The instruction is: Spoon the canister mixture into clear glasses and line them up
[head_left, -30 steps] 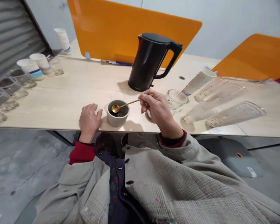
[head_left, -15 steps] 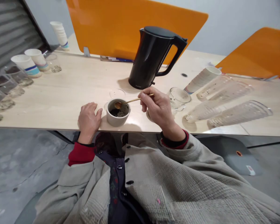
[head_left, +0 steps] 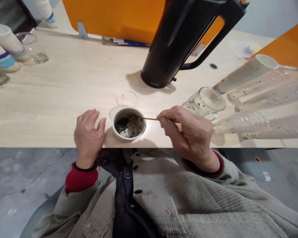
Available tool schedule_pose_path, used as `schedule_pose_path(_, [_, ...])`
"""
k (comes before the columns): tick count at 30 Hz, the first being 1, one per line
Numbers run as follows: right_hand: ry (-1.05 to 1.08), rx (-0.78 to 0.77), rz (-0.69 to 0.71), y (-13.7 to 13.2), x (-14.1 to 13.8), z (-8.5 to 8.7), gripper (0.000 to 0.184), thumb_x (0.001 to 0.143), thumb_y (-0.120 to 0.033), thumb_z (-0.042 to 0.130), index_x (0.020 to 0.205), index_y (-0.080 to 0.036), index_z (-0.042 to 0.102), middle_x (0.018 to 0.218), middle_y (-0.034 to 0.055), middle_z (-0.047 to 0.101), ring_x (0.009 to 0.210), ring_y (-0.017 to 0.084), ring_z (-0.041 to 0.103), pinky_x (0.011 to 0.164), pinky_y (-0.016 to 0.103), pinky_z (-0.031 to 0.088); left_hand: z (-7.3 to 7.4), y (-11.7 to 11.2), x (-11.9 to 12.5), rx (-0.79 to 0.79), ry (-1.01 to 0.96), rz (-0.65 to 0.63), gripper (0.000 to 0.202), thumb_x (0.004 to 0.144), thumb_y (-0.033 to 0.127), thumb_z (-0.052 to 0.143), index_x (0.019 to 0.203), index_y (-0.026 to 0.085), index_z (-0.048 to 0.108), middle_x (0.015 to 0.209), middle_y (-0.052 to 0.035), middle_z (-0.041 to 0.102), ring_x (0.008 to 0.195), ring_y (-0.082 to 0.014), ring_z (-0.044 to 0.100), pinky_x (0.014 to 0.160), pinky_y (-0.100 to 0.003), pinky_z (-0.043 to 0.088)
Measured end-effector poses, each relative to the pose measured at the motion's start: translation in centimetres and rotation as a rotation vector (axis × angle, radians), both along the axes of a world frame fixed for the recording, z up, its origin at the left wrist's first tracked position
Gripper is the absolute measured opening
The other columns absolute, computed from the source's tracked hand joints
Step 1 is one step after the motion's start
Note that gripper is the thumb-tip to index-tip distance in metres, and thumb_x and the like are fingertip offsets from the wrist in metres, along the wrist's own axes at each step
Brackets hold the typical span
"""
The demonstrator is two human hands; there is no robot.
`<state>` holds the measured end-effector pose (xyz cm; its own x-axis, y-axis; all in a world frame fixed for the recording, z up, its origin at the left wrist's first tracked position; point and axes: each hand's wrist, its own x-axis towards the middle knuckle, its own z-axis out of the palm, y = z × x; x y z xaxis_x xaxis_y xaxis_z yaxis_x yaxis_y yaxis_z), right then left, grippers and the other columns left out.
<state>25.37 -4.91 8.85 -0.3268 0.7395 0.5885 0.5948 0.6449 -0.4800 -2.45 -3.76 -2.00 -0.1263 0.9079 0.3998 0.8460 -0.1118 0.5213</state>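
Observation:
My right hand [head_left: 188, 134] pinches the thin handle of a gold spoon [head_left: 149, 118], whose bowl sits inside a small pale stone-grey cup [head_left: 141, 132] and is partly hidden by dark residue. Dark wet grounds coat the cup's bottom and inner wall. My left hand [head_left: 88, 137] lies flat on the wooden tabletop [head_left: 52, 92], its fingers next to the cup and apparently not touching it. Just beyond the cup stands a shallow transparent glass dish [head_left: 126, 98] with a few dark specks.
A black electric kettle [head_left: 159, 56] stands behind the cup. To the right lie a speckled glass [head_left: 205, 101], a paper cup [head_left: 245, 74] and other glassware on their sides. Paper cups and glasses stand at the far left, with orange partitions [head_left: 109, 16] behind.
The view has tipped down and closer, so the kettle looks larger. My right hand has come nearer, and the spoon now lies flatter with its bowl lower in the cup.

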Motion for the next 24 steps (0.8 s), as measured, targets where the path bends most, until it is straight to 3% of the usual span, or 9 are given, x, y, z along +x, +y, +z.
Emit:
schedule_pose_path(7, [-0.111, -0.033, 0.031, 0.7, 0.0, 0.0, 0.02, 0.109, -0.026, 0.058, 0.094, -0.027, 0.071, 0.077, 0.0018, 0.071, 0.064, 0.016, 0.062, 0.058, 0.032, 0.044, 0.7, -0.3, 0.2, -0.026, -0.013, 0.007, 0.035, 0.108, 0.046, 0.053, 0.125, 0.024, 0.074, 0.138, -0.0117, 0.076, 0.142, -0.0331, 0.061, 0.124, -0.059, 0.047])
schedule_pose_path(14, [-0.189, -0.072, 0.12, 1.2, -0.4, 0.1, 0.022, 0.107, -0.022, 0.057, 0.089, -0.028, 0.066, 0.075, 0.0005, 0.066, 0.061, 0.014, 0.055, 0.055, 0.032, 0.043, 0.9, -0.5, 0.3, -0.006, -0.022, 0.012, 0.033, 0.108, 0.044, 0.056, 0.121, 0.022, 0.075, 0.137, -0.0126, 0.077, 0.141, -0.0328, 0.065, 0.125, -0.059, 0.048])
schedule_pose_path(19, [-0.18, -0.052, 0.179, 1.3, -0.2, 0.4, 0.017, 0.107, -0.015, 0.058, 0.097, -0.026, 0.065, 0.081, 0.0007, 0.068, 0.067, 0.014, 0.061, 0.061, 0.03, 0.049, 0.7, -0.6, 0.3, 0.039, -0.002, 0.008, 0.031, 0.108, 0.043, 0.058, 0.119, 0.02, 0.075, 0.136, -0.0132, 0.078, 0.139, -0.0301, 0.068, 0.124, -0.053, 0.05])
schedule_pose_path(24, [-0.137, -0.091, 0.214, 1.3, -0.4, 0.4, 0.014, 0.108, -0.018, 0.059, 0.101, -0.026, 0.068, 0.086, 0.0021, 0.074, 0.072, 0.016, 0.069, 0.069, 0.031, 0.056, 0.6, -0.5, 0.3, 0.068, -0.005, 0.018, 0.029, 0.107, 0.042, 0.06, 0.116, 0.02, 0.077, 0.133, -0.0121, 0.081, 0.137, -0.03, 0.07, 0.121, -0.053, 0.052])
